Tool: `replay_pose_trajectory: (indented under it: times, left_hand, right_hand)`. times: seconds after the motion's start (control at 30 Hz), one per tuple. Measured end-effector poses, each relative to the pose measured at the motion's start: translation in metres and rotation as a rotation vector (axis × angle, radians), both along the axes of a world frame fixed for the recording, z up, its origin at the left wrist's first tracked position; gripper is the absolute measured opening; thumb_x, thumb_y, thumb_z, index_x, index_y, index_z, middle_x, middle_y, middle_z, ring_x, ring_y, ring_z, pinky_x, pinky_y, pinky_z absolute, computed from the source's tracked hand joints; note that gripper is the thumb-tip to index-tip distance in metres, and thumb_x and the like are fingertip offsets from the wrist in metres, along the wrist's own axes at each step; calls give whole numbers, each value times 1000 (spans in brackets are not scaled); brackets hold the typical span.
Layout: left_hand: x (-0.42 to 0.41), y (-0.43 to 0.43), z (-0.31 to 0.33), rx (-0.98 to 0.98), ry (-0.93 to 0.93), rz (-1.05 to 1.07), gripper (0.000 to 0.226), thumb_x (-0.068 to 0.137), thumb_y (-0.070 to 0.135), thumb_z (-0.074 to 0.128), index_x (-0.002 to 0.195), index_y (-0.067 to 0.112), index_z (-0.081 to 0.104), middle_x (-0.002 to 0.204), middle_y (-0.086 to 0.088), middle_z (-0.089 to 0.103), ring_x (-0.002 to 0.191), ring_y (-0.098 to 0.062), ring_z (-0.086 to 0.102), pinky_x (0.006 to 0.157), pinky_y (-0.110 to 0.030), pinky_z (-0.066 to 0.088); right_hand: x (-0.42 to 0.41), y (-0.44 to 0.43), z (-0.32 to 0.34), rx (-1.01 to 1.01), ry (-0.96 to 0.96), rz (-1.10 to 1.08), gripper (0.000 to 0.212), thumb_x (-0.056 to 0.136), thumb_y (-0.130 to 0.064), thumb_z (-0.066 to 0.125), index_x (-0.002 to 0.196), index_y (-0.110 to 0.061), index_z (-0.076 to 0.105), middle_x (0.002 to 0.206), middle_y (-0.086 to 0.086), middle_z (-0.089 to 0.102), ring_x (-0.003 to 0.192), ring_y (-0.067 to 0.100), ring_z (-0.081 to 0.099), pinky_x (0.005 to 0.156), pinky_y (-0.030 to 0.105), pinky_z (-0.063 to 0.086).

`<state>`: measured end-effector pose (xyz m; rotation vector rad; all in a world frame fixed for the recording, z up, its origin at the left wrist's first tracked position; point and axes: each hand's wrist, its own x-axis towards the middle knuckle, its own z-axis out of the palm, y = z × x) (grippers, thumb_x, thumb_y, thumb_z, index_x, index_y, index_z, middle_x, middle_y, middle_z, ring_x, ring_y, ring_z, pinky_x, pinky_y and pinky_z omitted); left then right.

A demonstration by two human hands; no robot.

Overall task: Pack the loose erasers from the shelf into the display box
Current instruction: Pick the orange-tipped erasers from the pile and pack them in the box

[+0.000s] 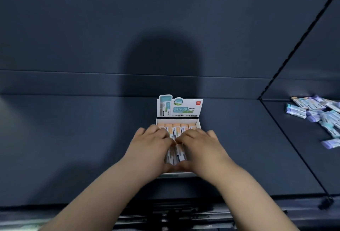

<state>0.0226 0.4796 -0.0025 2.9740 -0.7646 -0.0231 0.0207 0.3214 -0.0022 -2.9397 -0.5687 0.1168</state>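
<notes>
A person's two bare hands close over an open white display box [198,122] standing near the middle of a dark blue-grey shelf [73,138], its printed header card raised at the back. The left hand [149,149] and the right hand [202,147] meet above the front half of the box, fingers curled downward and thumbs nearly touching at the front edge. Between them they grasp a small cluster of white-sleeved erasers [174,154], tilted and only partly visible in the gap between the palms. Behind the knuckles, a row of orange-tipped erasers [176,126] lies side by side against the back wall of the box. The loose erasers [320,112], in pale blue and lilac wrappers, lie in an untidy heap well apart to the right, beyond a thin black divider [294,147] that separates that section of the shelf. The shadow [161,65] of the person's head falls on the back panel behind the box.
</notes>
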Motion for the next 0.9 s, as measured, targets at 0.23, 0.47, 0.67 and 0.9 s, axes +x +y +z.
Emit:
replay_pose_trajectory:
  times: [0.23, 0.47, 0.67, 0.9]
  left_hand:
    - [1, 0, 1, -35, 3, -1, 60, 71, 62, 60, 123, 33, 49, 118, 15, 51, 115, -11, 35, 91, -30, 22]
    - [2, 0, 4, -51, 39, 5, 54, 69, 61, 63, 112, 30, 53, 114, 15, 53, 111, -9, 40, 88, -29, 21]
    - [2, 2, 3, -35, 45, 20, 40, 77, 44, 63, 111, 26, 54, 116, 10, 51, 113, -12, 39, 90, -28, 22]
    - [-1, 2, -2, -47, 51, 60, 38, 80, 44, 62, 113, 25, 55, 119, 10, 49, 118, -12, 36, 92, -29, 20]
  right_hand:
    - [1, -7, 0, 103, 74, -26, 56, 72, -40, 70, 125, -34, 51, 129, -14, 44, 121, 9, 35, 95, 27, 23]
    - [0, -8, -2, 107, 108, -67, 46, 76, -36, 68, 119, -35, 53, 118, -11, 54, 114, 10, 42, 80, 27, 20]
    - [-1, -1, -2, 200, 106, -112, 32, 77, -39, 66, 109, -34, 59, 103, -14, 62, 98, 14, 45, 84, 25, 30]
    - [-1, -7, -14, 249, 74, -81, 45, 78, -43, 66, 122, -34, 56, 112, -13, 59, 112, 6, 45, 80, 23, 20]
